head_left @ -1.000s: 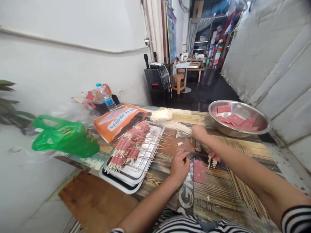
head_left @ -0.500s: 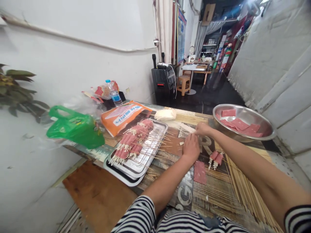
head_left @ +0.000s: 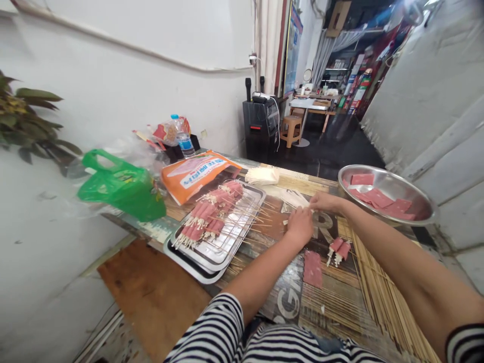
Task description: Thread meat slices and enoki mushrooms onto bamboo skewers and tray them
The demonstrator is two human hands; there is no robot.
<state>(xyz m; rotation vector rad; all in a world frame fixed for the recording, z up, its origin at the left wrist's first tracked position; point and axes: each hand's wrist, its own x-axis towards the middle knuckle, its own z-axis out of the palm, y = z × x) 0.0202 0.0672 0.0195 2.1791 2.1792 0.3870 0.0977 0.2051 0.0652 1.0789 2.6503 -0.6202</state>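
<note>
Both of my hands meet at a loose bunch of enoki mushrooms on the table. My left hand has its fingers closed at the near end of the bunch. My right hand pinches the mushrooms at their right end. Below my hands lies a flat slice of pink meat. To its right sit two meat-wrapped mushroom rolls on sticks. A thicker clump of enoki rests farther back. On the left, a metal tray bears several skewered meat rolls.
A steel bowl with meat slices stands at the right. Many bamboo skewers lie along the table's right side. An orange package, a green plastic bag and a water bottle are at the left.
The camera view has shifted slightly, so the scene sits a little to the right. Both hands stay at the enoki bunch, with only small finger movement.
</note>
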